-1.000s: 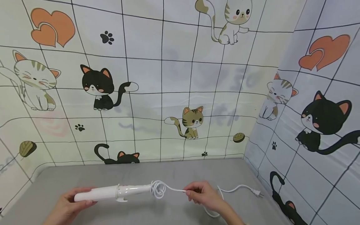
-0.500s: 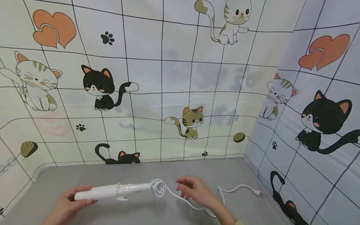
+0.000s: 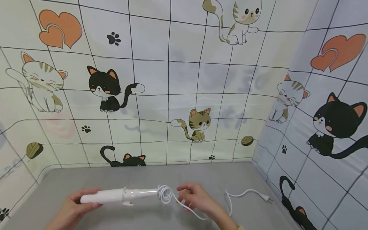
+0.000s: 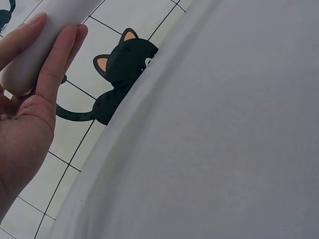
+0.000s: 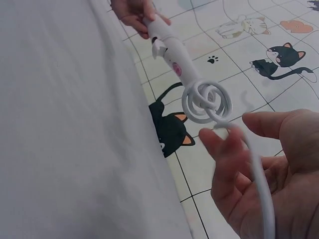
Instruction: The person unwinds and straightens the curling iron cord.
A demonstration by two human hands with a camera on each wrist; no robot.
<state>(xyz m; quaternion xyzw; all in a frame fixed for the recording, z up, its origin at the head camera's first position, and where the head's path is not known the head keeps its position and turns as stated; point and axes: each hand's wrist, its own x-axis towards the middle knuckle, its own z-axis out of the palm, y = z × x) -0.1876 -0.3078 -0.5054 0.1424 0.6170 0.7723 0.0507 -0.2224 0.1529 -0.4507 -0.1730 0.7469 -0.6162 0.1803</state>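
A white curling iron with a small lever is held above the grey table, nearly level. My left hand grips its thick rounded end between thumb and fingers. The left wrist view shows that hand close up around the white end. White cord is wound in loops at the thin end, and the loops hang beside my right hand. Loosely bent, the right fingers are spread, with the thumb apart from them. The loose length of cord runs down past these fingers in the right wrist view.
A grey cloth-covered table lies under the hands. On its right side rests the two-prong plug at the cord's end. White tile-patterned sheets with cartoon cats stand behind and to the right.
My right hand has let go of the cord, and its fingers have loosened and moved slightly left towards the loops. The freed cord sags downward. My left hand keeps its grip.
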